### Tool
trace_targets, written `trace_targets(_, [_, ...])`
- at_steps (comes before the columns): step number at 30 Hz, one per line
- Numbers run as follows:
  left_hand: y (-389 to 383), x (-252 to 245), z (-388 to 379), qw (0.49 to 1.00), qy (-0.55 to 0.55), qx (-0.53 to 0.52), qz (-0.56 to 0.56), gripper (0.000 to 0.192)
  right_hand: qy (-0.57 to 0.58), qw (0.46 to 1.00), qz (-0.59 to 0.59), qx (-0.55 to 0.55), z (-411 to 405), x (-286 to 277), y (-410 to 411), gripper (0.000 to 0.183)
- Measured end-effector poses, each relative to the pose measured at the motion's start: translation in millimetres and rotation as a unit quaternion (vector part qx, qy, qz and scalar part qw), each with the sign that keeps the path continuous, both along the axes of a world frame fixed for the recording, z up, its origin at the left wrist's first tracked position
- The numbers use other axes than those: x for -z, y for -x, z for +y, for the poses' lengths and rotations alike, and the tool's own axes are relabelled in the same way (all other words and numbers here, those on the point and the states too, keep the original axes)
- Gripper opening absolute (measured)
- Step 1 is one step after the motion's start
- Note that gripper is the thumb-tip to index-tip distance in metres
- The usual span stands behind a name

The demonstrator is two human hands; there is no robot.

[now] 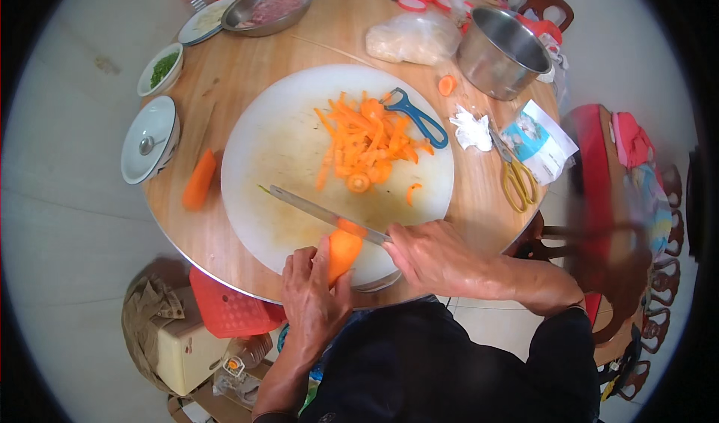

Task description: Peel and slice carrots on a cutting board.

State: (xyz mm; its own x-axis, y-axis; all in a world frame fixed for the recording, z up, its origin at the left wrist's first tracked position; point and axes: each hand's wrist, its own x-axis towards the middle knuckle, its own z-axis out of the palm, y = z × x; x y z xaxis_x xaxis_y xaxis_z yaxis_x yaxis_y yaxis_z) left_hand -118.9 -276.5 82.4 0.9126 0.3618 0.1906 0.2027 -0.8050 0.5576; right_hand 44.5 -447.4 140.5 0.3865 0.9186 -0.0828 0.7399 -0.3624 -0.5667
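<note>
My left hand (314, 288) grips a peeled carrot (344, 253) near the front edge of a round white cutting board (269, 136). In my right hand (432, 257) is a knife (306, 205), its blade lying across the carrot's far end and pointing to the upper left. Beyond the blade, a heap of carrot peelings and pieces (365, 136) covers part of the board. A blue peeler (418, 117) rests at the heap's right side. Another peeled carrot (199, 181) lies on the wooden table, left of the board.
On the left stand a bowl with a spoon (149, 162) and a bowl of chopped greens (163, 69). Farther back is a metal bowl of raw meat (269, 10). To the right are a steel pot (500, 58), a plastic bag (413, 38), yellow-handled scissors (519, 184) and a packet (539, 142).
</note>
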Motion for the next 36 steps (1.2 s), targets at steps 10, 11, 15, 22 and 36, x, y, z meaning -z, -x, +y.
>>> trace_targets(10, [2.0, -4.1, -3.5, 1.0, -0.018, -0.022, 0.0, 0.056, 0.09, 0.995, 0.029, -0.035, 24.0, 9.2, -5.9, 0.024])
trace_targets(11, [4.5, -6.8, 1.2, 0.999, -0.023, -0.028, -0.002, 0.056, 0.076, 0.996, 0.026, -0.038, 23.1, 15.1, -10.8, 0.017])
trace_targets(15, [6.9, -39.0, 17.5, 0.932, 0.354, -0.045, -0.061, 0.067, 0.076, 0.995, -0.064, 0.002, 17.9, 29.6, -52.6, 0.015])
trace_targets(22, [0.6, -6.4, 32.3, 0.784, 0.55, -0.152, -0.244, 0.064, -0.065, 0.989, -0.015, 0.129, -7.0, 10.5, -42.3, 0.026])
trace_targets(36, [26.4, 4.4, 14.9, 0.981, 0.15, -0.098, -0.079, 0.052, -0.019, 0.996, 0.006, 0.086, 7.7, -8.6, -2.0, 0.024])
